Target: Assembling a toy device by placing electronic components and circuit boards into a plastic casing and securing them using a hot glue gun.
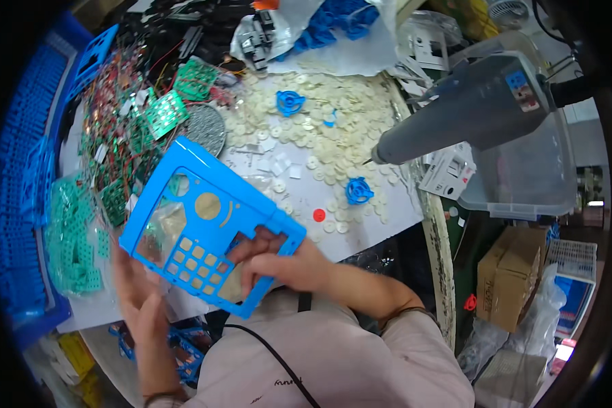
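I hold a flat blue plastic front panel (211,217) with a grid of small square holes, a round hole and larger cut-outs, tilted over the table's near edge. My right hand (285,262) grips its lower right edge, fingers reaching through a cut-out. My left hand (139,289) is spread under the panel's lower left corner, palm up, touching its edge.
Green circuit boards with red wires (132,115) lie at the left, a heap of cream round buttons (319,122) in the middle with blue round parts (359,190). A grey powered screwdriver (469,109) hangs at the right above a clear plastic bin (530,177). Blue trays (20,204) line the left.
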Available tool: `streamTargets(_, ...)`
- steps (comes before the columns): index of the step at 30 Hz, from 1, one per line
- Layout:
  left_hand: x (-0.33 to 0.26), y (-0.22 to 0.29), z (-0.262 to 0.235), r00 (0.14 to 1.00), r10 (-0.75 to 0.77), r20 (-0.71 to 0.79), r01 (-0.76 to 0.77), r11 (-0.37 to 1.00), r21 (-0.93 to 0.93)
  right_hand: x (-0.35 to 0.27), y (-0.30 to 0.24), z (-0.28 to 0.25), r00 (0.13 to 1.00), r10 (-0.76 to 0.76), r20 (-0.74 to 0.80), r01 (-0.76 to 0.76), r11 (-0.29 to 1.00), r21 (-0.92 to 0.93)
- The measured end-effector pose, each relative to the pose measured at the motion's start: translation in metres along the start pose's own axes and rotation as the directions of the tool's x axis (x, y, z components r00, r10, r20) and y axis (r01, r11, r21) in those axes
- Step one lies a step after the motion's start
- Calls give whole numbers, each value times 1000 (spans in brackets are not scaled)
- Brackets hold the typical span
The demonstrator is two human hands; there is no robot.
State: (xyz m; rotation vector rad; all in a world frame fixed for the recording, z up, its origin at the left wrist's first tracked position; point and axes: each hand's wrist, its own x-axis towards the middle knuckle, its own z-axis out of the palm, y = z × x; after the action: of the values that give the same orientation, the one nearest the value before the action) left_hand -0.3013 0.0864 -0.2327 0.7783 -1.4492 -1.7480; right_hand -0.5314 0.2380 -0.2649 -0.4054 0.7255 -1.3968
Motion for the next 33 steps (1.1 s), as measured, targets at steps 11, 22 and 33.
streamTargets(11, -13, -8, -42, 976, -144, -165, 133, 988, -74, -95, -114, -106, 374, -744, -553, -361, 433, -826)
streamTargets(22, -12, -15, 0, 922, -386, 31, 375, 869, -322, -187, -191, -171, 419, -908, 14, -642, -306, -703)
streamTargets(33, -18, -11, 37, 869, -455, 191, 486, 721, -494, 8, -67, 88, 630, 70, 773, 658, -577, -484)
